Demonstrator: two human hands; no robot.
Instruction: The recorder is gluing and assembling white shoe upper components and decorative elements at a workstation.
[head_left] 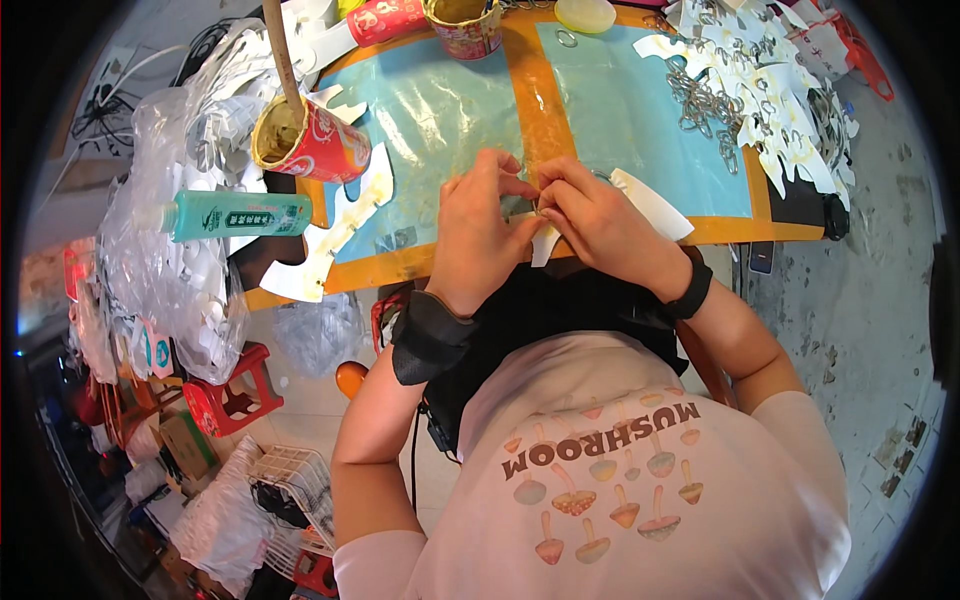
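Note:
Above the table's near edge, my left hand (478, 228) and my right hand (612, 228) meet fingertip to fingertip. Both are closed in a pinch on a white curved cut-out piece (652, 204), whose wide end sticks out past my right hand. A narrow end of it hangs below the fingertips. Part of a metal ring shows behind my right knuckles; my fingers hide the spot where they pinch. Left of my hands lies another white cut-out piece (338, 240) with yellowish smears along it.
A red tub (325, 145) with a stick stands at the left, near a green bottle (245, 216) lying sideways. Metal rings (705, 105) and piled white pieces (785, 130) cover the right side. Another tub (468, 35) stands at the back. White pieces in clear plastic (165, 160) crowd the left.

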